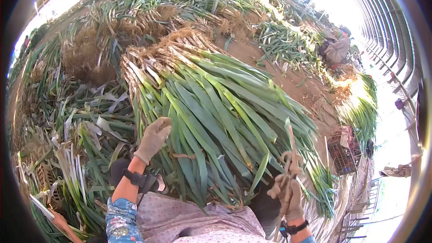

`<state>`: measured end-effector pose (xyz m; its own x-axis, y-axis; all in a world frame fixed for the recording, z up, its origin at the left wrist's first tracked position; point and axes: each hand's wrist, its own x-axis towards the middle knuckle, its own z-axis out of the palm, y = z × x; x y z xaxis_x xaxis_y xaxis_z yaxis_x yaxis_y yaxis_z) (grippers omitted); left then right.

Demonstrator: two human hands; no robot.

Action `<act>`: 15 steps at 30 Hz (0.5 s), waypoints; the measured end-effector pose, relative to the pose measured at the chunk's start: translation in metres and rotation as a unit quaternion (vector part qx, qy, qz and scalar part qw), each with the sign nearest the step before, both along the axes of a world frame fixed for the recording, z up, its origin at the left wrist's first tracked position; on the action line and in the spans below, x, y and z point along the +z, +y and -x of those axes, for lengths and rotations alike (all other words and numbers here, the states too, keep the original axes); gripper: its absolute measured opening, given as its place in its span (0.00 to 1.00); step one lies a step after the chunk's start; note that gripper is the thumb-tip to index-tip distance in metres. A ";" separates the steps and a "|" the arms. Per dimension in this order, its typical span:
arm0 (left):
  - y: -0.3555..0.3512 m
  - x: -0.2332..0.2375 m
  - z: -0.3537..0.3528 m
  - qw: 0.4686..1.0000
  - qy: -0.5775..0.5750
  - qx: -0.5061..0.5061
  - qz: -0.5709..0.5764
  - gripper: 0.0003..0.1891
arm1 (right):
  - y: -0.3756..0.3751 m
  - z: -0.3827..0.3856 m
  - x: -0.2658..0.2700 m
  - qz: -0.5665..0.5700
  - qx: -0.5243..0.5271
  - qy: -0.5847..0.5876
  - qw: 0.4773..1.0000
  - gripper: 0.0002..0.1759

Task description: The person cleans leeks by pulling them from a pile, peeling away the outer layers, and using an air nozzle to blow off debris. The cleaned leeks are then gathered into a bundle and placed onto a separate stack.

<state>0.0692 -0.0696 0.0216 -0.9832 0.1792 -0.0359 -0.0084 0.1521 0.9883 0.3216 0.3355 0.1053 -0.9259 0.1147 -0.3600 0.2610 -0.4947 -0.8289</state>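
Note:
A large pile of leeks [216,94] lies in front of me, roots and white stems at the far end, green leaves toward my lap. My left hand [155,139], in a beige glove, is over the pile's left side with fingers curled together; whether anything is between them is too small to tell. At the lower right, my right hand [289,195], also gloved, grips a knotted tan cord [292,164] beside the leaf ends. A patterned apron [193,222] covers my lap.
More leeks [103,22] lie behind and leftward. Loose leaves [103,103] cover the left ground. A crate [344,153] stands right, near another leek pile [362,108]. A person [337,49] sits at the upper right. Another person's hand [59,220] is at lower left.

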 end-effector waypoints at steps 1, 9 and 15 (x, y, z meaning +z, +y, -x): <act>0.006 0.000 -0.001 1.000 -0.007 -0.013 -0.009 0.13 | 0.005 -0.013 0.002 -0.036 0.000 -0.010 0.999 0.31; 0.067 0.001 0.011 0.995 -0.025 -0.096 -0.029 0.17 | -0.030 -0.012 0.000 -0.063 0.062 -0.061 0.994 0.20; 0.098 -0.002 0.075 0.995 0.041 -0.063 0.065 0.21 | -0.028 0.006 -0.034 -0.069 0.179 0.050 0.980 0.21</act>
<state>-0.0057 0.0287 0.0193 -0.9535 0.3010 0.0124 0.0987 0.2732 0.9569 0.3160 0.3071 0.0717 -0.9457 -0.1821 -0.2691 0.3111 -0.2678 -0.9119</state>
